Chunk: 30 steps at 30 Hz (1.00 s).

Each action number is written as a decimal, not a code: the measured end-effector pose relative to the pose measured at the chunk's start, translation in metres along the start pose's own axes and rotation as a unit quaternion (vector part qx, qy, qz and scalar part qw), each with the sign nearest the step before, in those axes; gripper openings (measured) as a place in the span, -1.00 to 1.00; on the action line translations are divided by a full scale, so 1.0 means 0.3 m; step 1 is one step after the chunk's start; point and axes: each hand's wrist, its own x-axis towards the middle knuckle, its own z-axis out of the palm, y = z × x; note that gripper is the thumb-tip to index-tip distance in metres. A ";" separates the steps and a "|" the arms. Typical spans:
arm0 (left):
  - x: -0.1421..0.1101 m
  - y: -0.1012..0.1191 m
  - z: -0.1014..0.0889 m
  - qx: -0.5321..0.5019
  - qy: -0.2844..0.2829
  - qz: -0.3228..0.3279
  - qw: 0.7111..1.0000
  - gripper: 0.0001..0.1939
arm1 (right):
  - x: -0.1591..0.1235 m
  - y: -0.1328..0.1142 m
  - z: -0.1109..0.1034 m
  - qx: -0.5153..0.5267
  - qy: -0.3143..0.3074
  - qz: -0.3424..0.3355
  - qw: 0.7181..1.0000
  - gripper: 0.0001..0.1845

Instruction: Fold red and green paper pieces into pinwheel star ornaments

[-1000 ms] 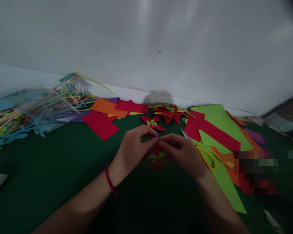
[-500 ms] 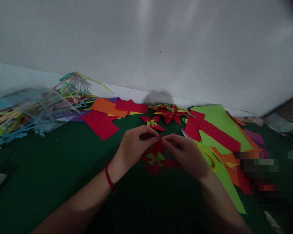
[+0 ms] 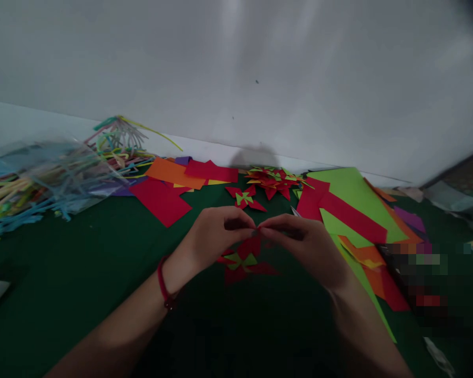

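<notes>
The head camera looks forward — and downward.

The left hand (image 3: 205, 239) carries one bracelet (image 3: 162, 278) at the wrist. Colour: deep red. Form: a narrow, rounded, cord-like band. Small bead-like parts (image 3: 168, 304) with bright glints sit at its lower side; their exact shape is too small to tell. The right hand (image 3: 309, 247) and both forearms (image 3: 118, 320) are bare.
</notes>
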 end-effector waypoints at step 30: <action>0.022 -0.032 0.017 0.015 0.009 0.012 1.000 -0.88 | 0.018 0.033 0.022 0.118 0.032 0.069 0.990 -0.77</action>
